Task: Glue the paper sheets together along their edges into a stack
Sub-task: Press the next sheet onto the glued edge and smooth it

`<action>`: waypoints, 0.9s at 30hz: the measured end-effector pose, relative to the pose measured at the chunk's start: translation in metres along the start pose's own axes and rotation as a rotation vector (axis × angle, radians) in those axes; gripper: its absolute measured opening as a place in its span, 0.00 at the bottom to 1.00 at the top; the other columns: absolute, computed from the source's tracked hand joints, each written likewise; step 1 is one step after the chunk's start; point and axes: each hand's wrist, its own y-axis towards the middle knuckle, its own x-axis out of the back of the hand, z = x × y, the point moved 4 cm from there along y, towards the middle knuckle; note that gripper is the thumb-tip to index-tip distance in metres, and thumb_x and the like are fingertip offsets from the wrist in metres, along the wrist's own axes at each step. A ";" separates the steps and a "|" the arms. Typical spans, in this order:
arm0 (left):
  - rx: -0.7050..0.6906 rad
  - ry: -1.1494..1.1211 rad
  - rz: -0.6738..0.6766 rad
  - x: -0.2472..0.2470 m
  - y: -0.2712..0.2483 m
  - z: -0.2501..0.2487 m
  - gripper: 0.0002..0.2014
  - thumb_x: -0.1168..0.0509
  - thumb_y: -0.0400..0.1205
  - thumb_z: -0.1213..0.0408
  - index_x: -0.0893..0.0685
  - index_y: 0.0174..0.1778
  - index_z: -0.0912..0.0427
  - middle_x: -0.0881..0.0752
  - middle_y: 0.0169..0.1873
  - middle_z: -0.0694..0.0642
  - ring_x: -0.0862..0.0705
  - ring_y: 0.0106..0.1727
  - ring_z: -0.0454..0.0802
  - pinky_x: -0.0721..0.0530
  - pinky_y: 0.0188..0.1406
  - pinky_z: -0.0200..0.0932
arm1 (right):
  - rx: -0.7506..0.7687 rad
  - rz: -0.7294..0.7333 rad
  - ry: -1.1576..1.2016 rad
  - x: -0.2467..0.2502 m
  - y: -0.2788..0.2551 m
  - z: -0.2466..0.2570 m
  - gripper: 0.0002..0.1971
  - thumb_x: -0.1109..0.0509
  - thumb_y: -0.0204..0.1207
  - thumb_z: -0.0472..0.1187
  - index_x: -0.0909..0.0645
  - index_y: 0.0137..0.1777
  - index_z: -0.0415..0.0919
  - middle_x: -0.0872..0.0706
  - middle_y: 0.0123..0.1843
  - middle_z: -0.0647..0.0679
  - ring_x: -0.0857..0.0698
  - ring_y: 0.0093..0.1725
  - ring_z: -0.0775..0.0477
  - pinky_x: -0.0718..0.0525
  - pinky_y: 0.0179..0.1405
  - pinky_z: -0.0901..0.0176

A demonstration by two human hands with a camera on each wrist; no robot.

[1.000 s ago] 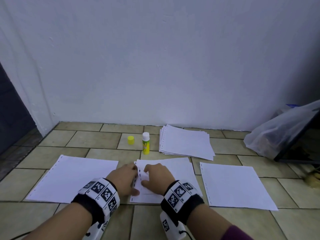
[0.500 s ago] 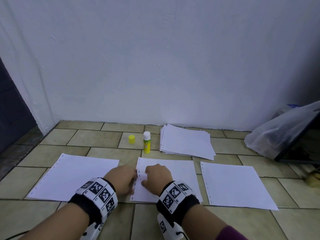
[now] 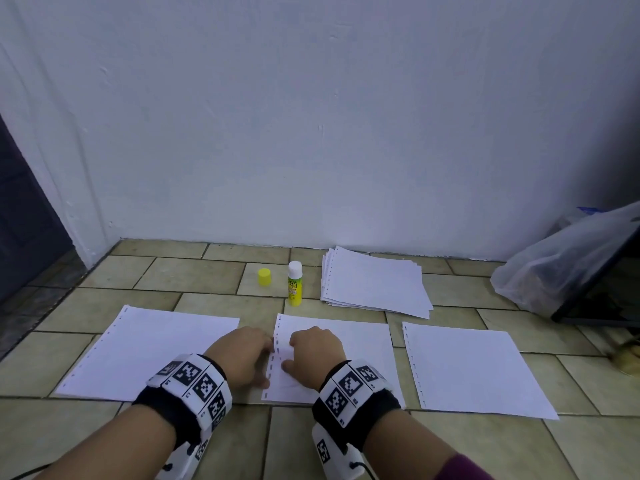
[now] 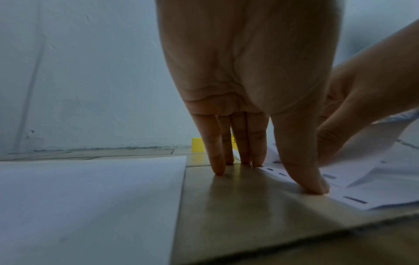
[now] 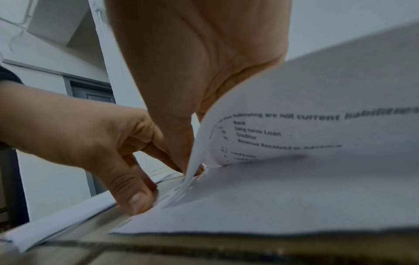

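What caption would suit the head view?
Both hands, left and right, work the punched edge of the middle sheet; glue stick stands uncapped behind.

Three separate paper sheets lie low in the frame: left sheet (image 3: 149, 351), middle sheet (image 3: 360, 344), right sheet (image 3: 474, 372). Above them, at center: one paper stack (image 3: 375, 284), one glue stick (image 3: 294, 283), one yellow cap (image 3: 264, 276). One plastic bag (image 3: 561, 268) at right.

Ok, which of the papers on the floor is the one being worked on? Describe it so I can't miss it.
Start at the white wall and find the upright glue stick on the tiled floor. Directly in front of it lies the middle sheet of a row of three. Unlike the bare left sheet and right sheet, the left hand and right hand work its punched left edge.
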 end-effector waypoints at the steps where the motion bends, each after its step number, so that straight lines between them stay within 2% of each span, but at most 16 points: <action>1: 0.001 0.000 0.000 0.000 0.000 0.000 0.28 0.25 0.75 0.53 0.22 0.71 0.50 0.21 0.69 0.48 0.24 0.69 0.48 0.26 0.69 0.41 | -0.001 0.001 0.000 0.000 0.001 0.000 0.20 0.35 0.80 0.49 0.21 0.66 0.37 0.17 0.63 0.39 0.18 0.62 0.39 0.20 0.57 0.53; 6: 0.017 -0.020 -0.008 0.001 -0.001 0.000 0.30 0.24 0.74 0.52 0.24 0.71 0.51 0.22 0.68 0.48 0.24 0.68 0.48 0.26 0.67 0.40 | -0.006 0.012 0.004 0.002 0.003 -0.001 0.26 0.34 0.77 0.60 0.20 0.65 0.39 0.16 0.61 0.42 0.18 0.61 0.41 0.22 0.55 0.54; 9: 0.037 -0.053 0.012 0.003 -0.002 0.002 0.31 0.22 0.71 0.53 0.26 0.67 0.52 0.24 0.66 0.49 0.24 0.66 0.49 0.25 0.65 0.40 | -0.030 0.034 0.008 0.003 0.005 -0.003 0.28 0.37 0.78 0.63 0.20 0.65 0.40 0.16 0.62 0.43 0.18 0.62 0.42 0.22 0.56 0.54; 12: 0.035 -0.060 0.047 0.005 -0.002 0.006 0.30 0.21 0.69 0.56 0.26 0.64 0.53 0.25 0.64 0.49 0.24 0.63 0.48 0.25 0.62 0.38 | -0.051 0.032 0.016 0.004 0.006 -0.005 0.23 0.39 0.81 0.57 0.19 0.65 0.40 0.16 0.63 0.43 0.18 0.62 0.42 0.21 0.56 0.54; 16: 0.019 -0.060 0.060 0.005 -0.003 0.006 0.31 0.21 0.70 0.57 0.26 0.67 0.54 0.26 0.65 0.49 0.25 0.65 0.47 0.27 0.61 0.36 | -0.054 0.030 -0.019 0.005 0.005 -0.004 0.17 0.35 0.81 0.48 0.19 0.65 0.41 0.17 0.63 0.43 0.18 0.62 0.42 0.20 0.56 0.54; 21: 0.019 -0.070 0.076 0.007 -0.005 0.004 0.32 0.21 0.71 0.59 0.26 0.69 0.54 0.27 0.66 0.48 0.25 0.64 0.47 0.26 0.60 0.35 | -0.042 0.039 -0.046 0.006 0.005 -0.002 0.19 0.30 0.78 0.47 0.21 0.67 0.41 0.17 0.63 0.43 0.18 0.62 0.42 0.21 0.53 0.56; 27: -0.006 -0.080 0.095 0.012 -0.006 0.001 0.28 0.24 0.73 0.55 0.26 0.66 0.55 0.27 0.64 0.50 0.26 0.60 0.45 0.26 0.57 0.34 | -0.025 0.039 -0.086 0.004 0.004 0.000 0.18 0.32 0.79 0.44 0.23 0.68 0.41 0.18 0.63 0.42 0.18 0.62 0.41 0.22 0.53 0.55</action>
